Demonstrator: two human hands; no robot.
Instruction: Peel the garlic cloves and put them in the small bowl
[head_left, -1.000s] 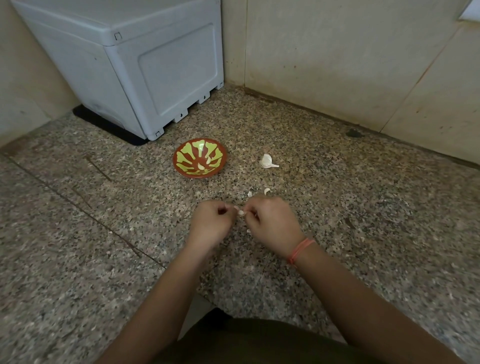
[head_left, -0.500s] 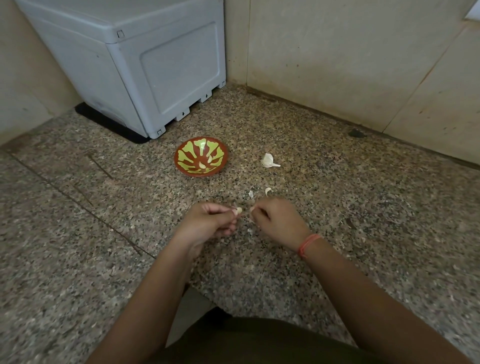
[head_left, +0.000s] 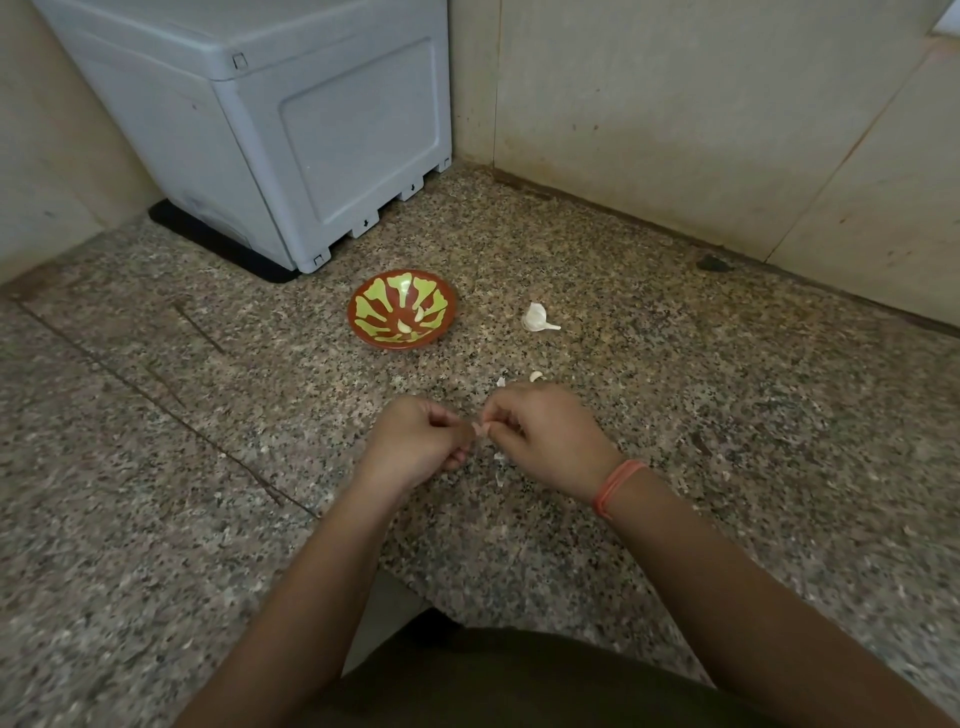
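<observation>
A small garlic clove (head_left: 479, 428) is pinched between my left hand (head_left: 415, 441) and my right hand (head_left: 545, 439), low over the speckled granite floor. Both hands have curled fingers meeting at the clove. Beyond them sits the small red-brown bowl (head_left: 363, 332) with green markings, holding two peeled cloves (head_left: 410, 322). To the bowl's right lies a partial garlic bulb (head_left: 537, 318). Another loose clove (head_left: 536, 375) and bits of white skin (head_left: 501, 382) lie just past my right hand.
A grey plastic box (head_left: 291, 130) on a black mat stands in the far left corner. Beige walls (head_left: 675, 104) close off the back. More skin flakes (head_left: 500, 460) lie under my hands. A dark spot (head_left: 714, 263) marks the floor by the right wall.
My hands have come back together on the clove after parting slightly half a second ago. The bowl and the bulb have stayed put.
</observation>
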